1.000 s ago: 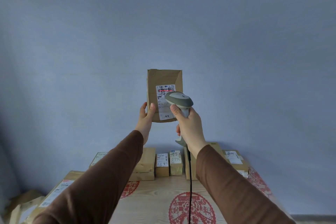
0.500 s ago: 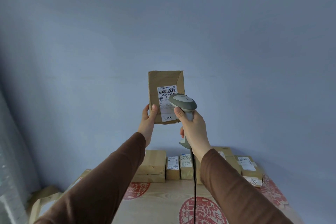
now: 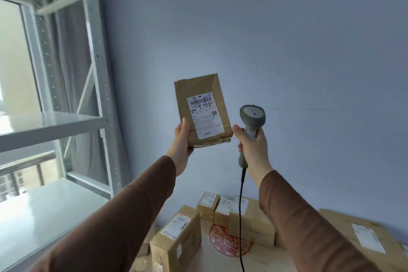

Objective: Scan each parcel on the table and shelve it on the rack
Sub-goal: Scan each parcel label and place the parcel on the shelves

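Observation:
My left hand point(image 3: 182, 143) grips the lower left corner of a flat brown paper parcel point(image 3: 202, 110), held up in front of the wall with its white barcode label facing me. My right hand point(image 3: 254, 150) grips the handle of a grey corded barcode scanner point(image 3: 252, 116), which stands upright just right of the parcel and apart from it. The white metal rack point(image 3: 66, 123) fills the left side, with bare shelves at mid height and below.
Several labelled brown parcels point(image 3: 176, 234) lie on the wooden table point(image 3: 254, 258) below my arms, with a large flat one point(image 3: 364, 234) at the right. The scanner cable point(image 3: 241, 216) hangs down over them. A window shows behind the rack.
The view has swung left, bringing the rack into sight. The scanner has moved off the label to the right of the parcel, and the parcel now tilts slightly.

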Motion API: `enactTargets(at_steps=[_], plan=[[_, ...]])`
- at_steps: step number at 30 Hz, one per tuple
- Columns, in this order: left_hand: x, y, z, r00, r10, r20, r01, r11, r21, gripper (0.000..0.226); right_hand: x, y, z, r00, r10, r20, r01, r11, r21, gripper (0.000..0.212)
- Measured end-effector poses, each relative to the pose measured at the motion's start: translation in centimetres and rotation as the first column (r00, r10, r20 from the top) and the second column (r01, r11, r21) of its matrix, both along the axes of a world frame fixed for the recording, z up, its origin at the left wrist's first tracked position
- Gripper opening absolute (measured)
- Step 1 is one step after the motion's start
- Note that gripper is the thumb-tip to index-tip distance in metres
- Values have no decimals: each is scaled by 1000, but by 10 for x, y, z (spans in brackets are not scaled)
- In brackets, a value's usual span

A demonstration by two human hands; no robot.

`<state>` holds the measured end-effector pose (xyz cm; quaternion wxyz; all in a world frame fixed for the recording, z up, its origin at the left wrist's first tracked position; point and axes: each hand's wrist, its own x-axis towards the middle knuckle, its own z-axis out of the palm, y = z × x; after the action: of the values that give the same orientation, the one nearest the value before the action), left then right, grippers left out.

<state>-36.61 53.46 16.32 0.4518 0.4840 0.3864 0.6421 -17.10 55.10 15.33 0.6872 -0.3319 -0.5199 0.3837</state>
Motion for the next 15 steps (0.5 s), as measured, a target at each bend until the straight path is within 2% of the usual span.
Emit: enactTargets(at_steps=[7,15], plan=[[-165,-43,54,992,127,-12,-128,991,-48,67,-167,-11,54,971,229,73,-232,972,35,36],[-335,-92,103,956,275,-104,-276,961,7,41,-341,-28,122,899,419,126,-427,903,47,45]])
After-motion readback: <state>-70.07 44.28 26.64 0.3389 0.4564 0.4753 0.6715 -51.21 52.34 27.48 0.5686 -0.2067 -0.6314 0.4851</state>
